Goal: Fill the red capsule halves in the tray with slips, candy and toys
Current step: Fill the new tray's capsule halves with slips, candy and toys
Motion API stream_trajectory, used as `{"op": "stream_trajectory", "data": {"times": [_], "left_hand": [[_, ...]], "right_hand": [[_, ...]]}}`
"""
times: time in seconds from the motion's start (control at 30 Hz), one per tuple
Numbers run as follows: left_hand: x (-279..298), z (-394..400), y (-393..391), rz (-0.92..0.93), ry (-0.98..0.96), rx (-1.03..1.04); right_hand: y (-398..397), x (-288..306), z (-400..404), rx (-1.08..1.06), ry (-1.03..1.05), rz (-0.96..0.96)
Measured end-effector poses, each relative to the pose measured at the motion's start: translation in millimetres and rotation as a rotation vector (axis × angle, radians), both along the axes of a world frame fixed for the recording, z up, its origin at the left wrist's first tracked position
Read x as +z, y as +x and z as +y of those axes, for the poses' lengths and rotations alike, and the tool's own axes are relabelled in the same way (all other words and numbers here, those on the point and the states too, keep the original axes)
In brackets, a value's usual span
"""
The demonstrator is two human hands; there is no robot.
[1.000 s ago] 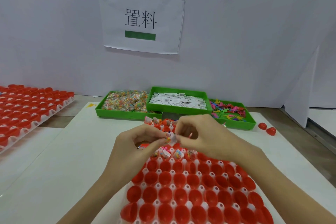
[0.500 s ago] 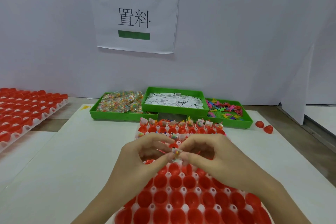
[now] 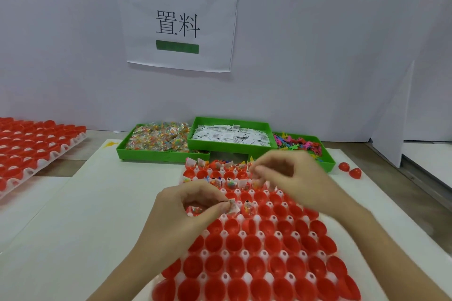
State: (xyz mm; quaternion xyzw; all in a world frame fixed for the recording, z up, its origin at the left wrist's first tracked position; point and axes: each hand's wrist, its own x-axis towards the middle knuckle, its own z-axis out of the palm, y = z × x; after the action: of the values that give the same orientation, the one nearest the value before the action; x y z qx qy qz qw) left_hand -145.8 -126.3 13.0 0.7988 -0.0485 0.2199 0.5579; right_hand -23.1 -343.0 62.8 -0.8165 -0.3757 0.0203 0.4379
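A white tray [image 3: 225,276] on the table before me holds rows of red capsule halves [image 3: 253,244]. The far rows [image 3: 230,166] carry candy packets, slips and toys; the near rows are bare. My left hand [image 3: 190,208] hovers over the tray's left middle and pinches a small white slip with a candy packet [image 3: 233,206] between thumb and fingertips. My right hand [image 3: 291,178] is over the far right rows, blurred, with its fingers curled. Whether it holds anything cannot be made out.
Three green bins stand behind the tray: candy packets [image 3: 156,139], paper slips [image 3: 230,135] and coloured toys [image 3: 299,146]. A second tray of red halves [image 3: 29,146] lies far left. Two loose red halves [image 3: 349,170] sit at the right. A white wall with a paper sign [image 3: 178,22] closes the back.
The hands, joined over the tray's middle before, have parted. My right hand moved up and right toward the far rows; my left hand stayed and keeps the slip and packet.
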Motion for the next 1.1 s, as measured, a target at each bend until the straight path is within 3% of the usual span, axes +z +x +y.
{"op": "stream_trajectory", "data": {"times": [0.13,0.27,0.4,0.53,0.83,1.1], "left_hand": [[2.6,2.8,0.2,0.098,-0.222,-0.044],[6.1,6.6,1.0,0.116,-0.299,-0.033],[6.8,10.0,2.6,0.132,-0.314,-0.017],[6.5,10.3,2.8,0.137,-0.303,-0.02],[6.4,8.9,2.1,0.153,-0.263,-0.027],[7.2,9.9,1.5,0.127,-0.222,-0.012]], "right_hand": [[81.8,-0.8,-14.6,-0.276,-0.117,0.017],[154.8,-21.0,-32.6,-0.554,-0.428,-0.09],[180.7,-38.3,-47.8,-0.616,-0.672,-0.122],[187.7,-46.1,-46.9,-0.616,-0.706,-0.146],[190.6,-50.7,-52.7,-0.576,-0.625,-0.159],[142.3,-27.5,-51.2,-0.602,-0.104,-0.144]]}}
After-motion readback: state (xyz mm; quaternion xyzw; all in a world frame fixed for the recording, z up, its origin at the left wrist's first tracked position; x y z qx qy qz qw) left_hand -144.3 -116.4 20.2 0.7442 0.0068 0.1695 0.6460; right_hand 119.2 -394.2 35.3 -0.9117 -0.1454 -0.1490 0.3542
